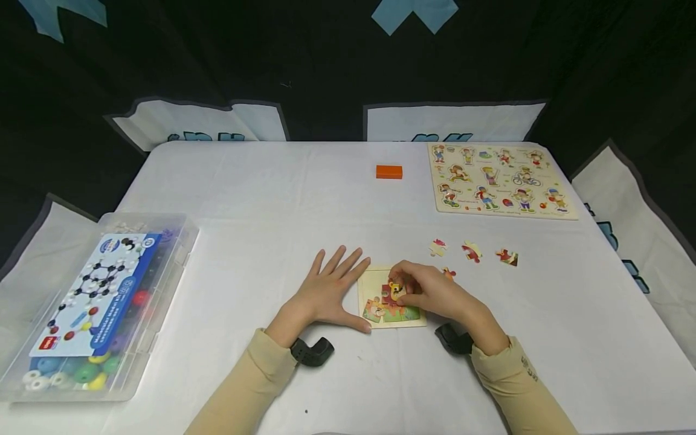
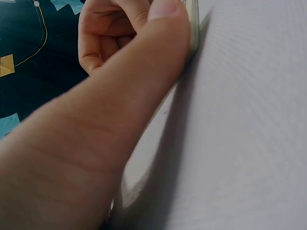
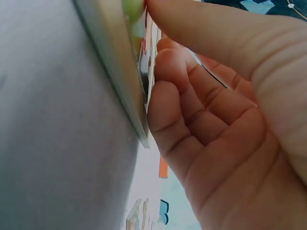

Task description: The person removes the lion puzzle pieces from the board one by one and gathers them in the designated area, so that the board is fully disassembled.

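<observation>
Head view: jigsaw piece with a yellow animal face point(image 1: 396, 292) right of the middle of the wooden puzzle tray point(image 1: 372, 280), itself toward the counter's point(image 1: 272, 199) near edge. Right hand point(image 1: 435, 292) over the tray's right edge, grip pinching the piece between thumb and fingertips; whether it is fully seated, can't tell, fingers cover the joint. Left hand point(image 1: 328, 294) palm down, grip spread wide, thumb at the tray's near-left corner, apparently a brace.

Along the tray's near edge, joined pieces point(image 1: 375, 310); far-left corner bare.

Judgement on the fit: line up tabs and sockets first, lower the piece level, then press with a flat fingertip. If it resists, lift and turn slightly; forcing would likely buckle the near row. A steady left thumb should stop the tray sliding. Lifting the fingers off would show the seam.

Outward: loose jigsaw pieces point(image 1: 472, 251) beyond the tray's far-right corner, one partly behind the right hand. Orange block point(image 1: 389, 172) near the counter's far edge; illustrated wooden puzzle board point(image 1: 502, 208) at its far-right corner; clear molecular-model case point(image 1: 176, 266) along the left edge.
</observation>
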{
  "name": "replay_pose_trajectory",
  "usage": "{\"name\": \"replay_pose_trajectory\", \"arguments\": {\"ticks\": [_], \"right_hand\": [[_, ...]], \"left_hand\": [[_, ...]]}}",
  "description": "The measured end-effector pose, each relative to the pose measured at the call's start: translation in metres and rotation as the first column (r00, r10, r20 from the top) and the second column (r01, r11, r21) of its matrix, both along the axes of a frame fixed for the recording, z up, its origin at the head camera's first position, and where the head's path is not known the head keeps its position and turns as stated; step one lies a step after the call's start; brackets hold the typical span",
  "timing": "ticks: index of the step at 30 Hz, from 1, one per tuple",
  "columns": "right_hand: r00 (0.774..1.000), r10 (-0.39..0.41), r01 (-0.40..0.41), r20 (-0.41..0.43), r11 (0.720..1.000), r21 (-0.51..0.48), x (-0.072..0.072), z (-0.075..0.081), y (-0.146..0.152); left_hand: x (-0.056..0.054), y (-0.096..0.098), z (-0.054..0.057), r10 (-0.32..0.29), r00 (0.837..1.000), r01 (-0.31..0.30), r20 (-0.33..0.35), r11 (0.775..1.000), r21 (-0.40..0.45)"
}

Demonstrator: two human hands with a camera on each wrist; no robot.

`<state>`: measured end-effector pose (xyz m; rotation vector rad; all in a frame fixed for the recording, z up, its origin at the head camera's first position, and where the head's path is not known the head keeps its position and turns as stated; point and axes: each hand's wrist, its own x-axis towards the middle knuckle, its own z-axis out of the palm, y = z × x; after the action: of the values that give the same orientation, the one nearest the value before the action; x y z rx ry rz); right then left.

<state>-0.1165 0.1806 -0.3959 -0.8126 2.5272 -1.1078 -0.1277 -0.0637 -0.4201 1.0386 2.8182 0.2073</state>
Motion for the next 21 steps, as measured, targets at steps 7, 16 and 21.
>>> {"name": "replay_pose_trajectory", "arguments": {"ticks": [7,16,21], "right_hand": [[1.000,-0.019,0.018,0.014,1.000,0.001,0.0004,0.0008,-0.0008],[0.999,-0.026,0.028,0.039,0.998,-0.048,0.0003,0.0023,0.0024],[0.995,-0.070,0.078,0.074,0.991,-0.112,-0.0006,0.0034,0.0090]], "left_hand": [[0.0001,0.0002,0.0000,0.001,1.000,-0.001,-0.002,1.000,-0.015],[-0.0004,0.0005,-0.0003,0.006,1.000,-0.006,0.008,1.000,-0.019],[-0.0009,0.0000,-0.0015,0.007,1.000,-0.007,0.004,1.000,-0.016]]}}
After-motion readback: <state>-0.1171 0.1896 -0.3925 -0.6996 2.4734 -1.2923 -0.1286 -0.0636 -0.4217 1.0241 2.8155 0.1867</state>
